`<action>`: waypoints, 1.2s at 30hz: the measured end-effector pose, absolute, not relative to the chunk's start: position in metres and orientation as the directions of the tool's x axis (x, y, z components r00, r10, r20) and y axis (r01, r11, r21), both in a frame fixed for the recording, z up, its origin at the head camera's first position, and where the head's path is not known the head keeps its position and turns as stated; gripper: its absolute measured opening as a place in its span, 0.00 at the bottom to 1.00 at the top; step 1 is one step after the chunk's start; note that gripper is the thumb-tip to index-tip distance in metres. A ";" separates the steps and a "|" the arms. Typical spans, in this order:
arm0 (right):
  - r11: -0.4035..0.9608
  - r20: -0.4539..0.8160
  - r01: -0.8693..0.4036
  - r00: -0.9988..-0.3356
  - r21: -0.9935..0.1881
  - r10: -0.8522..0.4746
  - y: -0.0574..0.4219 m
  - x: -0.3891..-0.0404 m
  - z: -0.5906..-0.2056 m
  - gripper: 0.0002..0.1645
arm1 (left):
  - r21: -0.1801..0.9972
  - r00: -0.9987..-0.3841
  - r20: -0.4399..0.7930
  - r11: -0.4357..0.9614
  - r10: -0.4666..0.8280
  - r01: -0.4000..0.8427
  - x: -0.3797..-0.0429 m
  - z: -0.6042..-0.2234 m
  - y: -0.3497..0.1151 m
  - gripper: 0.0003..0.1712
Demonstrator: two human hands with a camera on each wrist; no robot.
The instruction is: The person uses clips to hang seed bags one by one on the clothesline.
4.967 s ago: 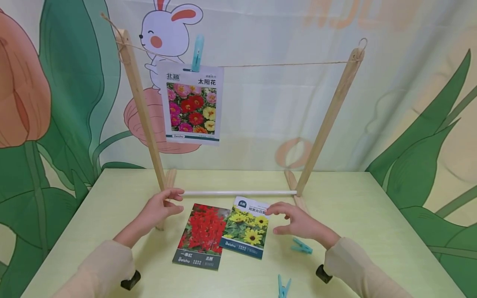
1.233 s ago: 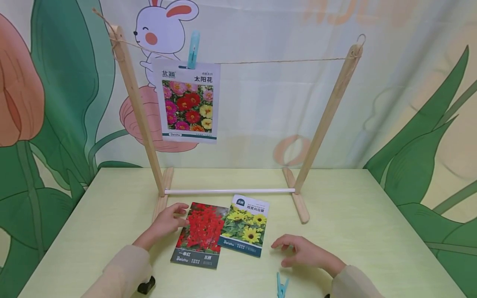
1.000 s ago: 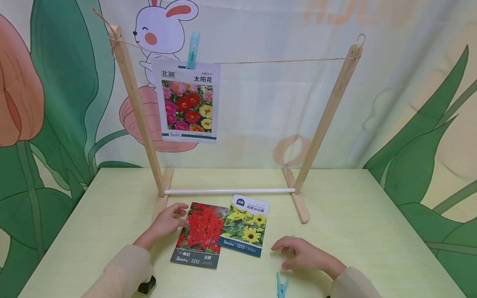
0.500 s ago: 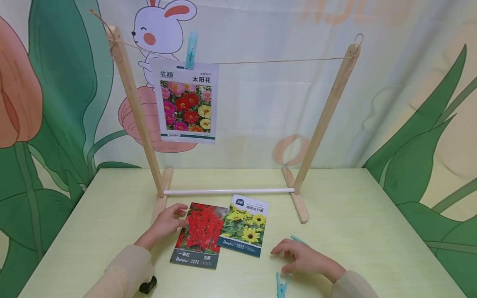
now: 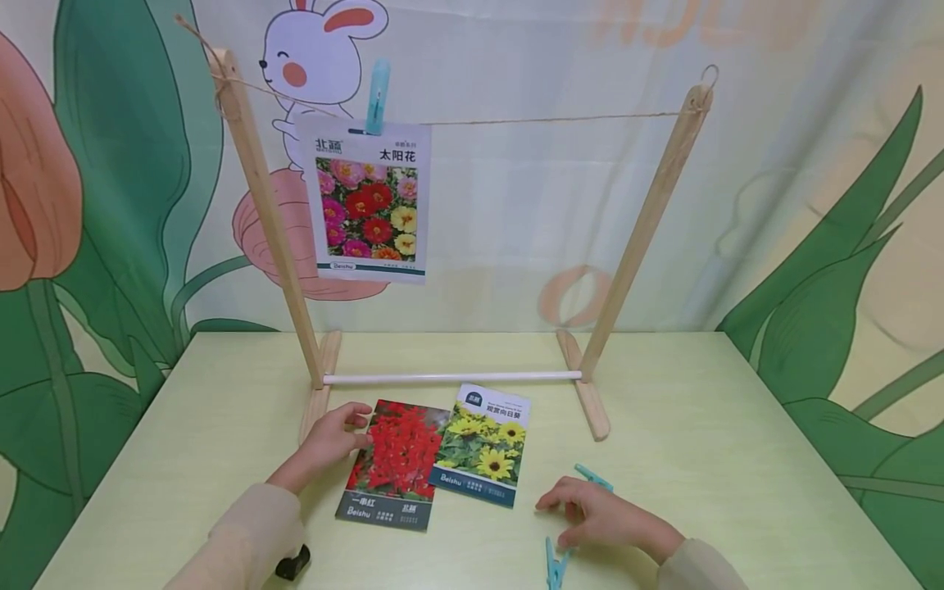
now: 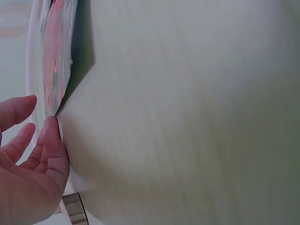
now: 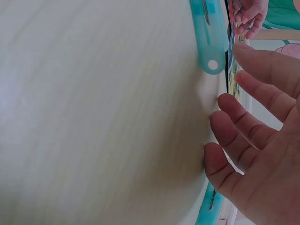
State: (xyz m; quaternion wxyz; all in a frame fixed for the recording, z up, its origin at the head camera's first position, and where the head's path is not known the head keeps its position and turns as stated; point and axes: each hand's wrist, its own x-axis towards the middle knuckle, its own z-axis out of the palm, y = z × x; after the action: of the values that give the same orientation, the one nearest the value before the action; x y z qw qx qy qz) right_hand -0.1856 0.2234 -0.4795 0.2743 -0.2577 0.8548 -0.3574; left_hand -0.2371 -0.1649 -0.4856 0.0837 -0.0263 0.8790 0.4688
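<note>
1 hung packet (image 5: 371, 209) is clipped to the string (image 5: 546, 120); the red packet (image 5: 398, 455), yellow packet (image 5: 483, 445) and 2 loose clips (image 5: 593, 476) are left on the table (image 5: 737, 459). Nothing is pinched by left hand (image 5: 327, 440) or right hand (image 5: 601, 515), fingers spread.

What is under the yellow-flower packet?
The red-flower packet runs slightly under the left edge of the yellow-flower packet. The overlapped strip is covered, and whatever else may lie beneath cannot be seen.
</note>
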 end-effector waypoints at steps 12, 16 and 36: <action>0.635 -0.284 -0.290 -0.710 -0.716 -0.644 0.222 -0.182 -0.479 0.21 | 0.804 -0.986 -0.166 0.582 0.021 -0.123 -0.236 -0.484 -0.164 0.25; 0.633 -0.284 -0.296 -0.704 -0.715 -0.651 0.222 -0.181 -0.480 0.20 | 0.801 -0.985 -0.171 0.584 0.017 -0.129 -0.236 -0.484 -0.164 0.25; 0.646 -0.308 -0.293 -0.694 -0.705 -0.651 0.225 -0.177 -0.476 0.17 | 0.801 -0.984 -0.178 0.584 0.024 -0.130 -0.239 -0.486 -0.164 0.24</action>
State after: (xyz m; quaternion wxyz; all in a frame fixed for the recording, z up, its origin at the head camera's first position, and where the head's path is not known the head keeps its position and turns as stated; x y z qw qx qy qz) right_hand -0.1769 0.2246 -0.4757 0.2796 -0.2734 0.8631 -0.3196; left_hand -0.2386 -0.1642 -0.4855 0.0848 -0.0300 0.8859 0.4551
